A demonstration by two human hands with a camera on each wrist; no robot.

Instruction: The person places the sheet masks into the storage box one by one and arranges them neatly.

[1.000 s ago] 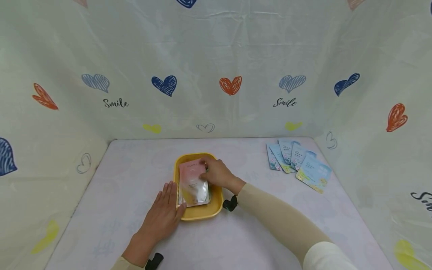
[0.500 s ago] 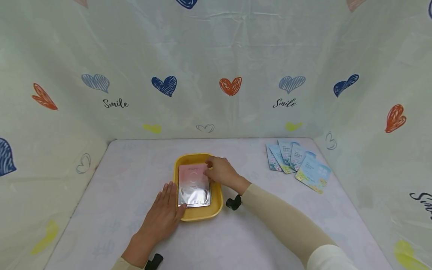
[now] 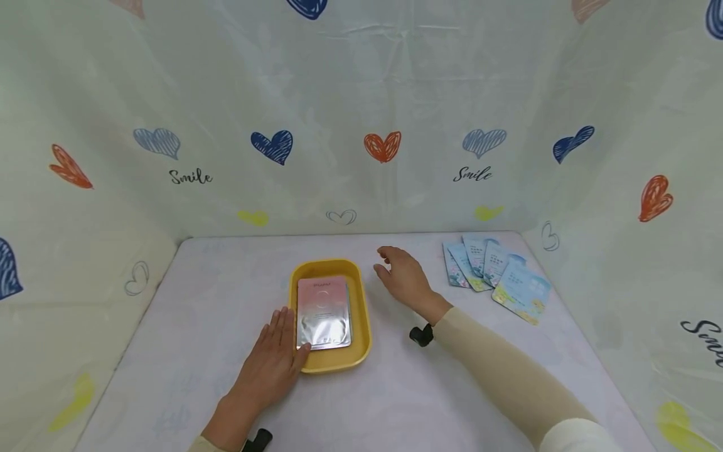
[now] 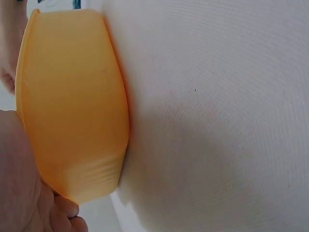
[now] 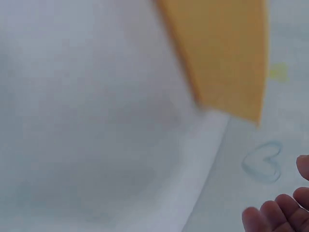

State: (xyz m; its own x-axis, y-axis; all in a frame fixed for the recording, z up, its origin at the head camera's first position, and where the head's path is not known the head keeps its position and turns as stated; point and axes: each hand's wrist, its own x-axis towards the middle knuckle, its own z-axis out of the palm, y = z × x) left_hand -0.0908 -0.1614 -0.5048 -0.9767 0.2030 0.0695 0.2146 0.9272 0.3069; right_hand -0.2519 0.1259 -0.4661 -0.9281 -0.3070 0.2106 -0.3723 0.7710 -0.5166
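In the head view a yellow plastic tray stands on the table. A pink and silver sachet, the flat kind used for sheet masks, lies in it, over the edge of at least one other. My left hand rests along the tray's left side with straight fingers, its thumb over the near rim; the left wrist view shows the tray's outer wall beside that hand. To the right of the tray, my right hand is raised apart from it, fingers loosely bent and holding nothing.
Several blue floral sachets lie fanned and overlapping at the table's back right. A pale cloth covers the table. A heart-printed curtain encloses the back and both sides.
My right hand has let go of the sachet and moved right, out of the tray. The pink sachet now lies straight and flat on the stack. My left hand stays put.
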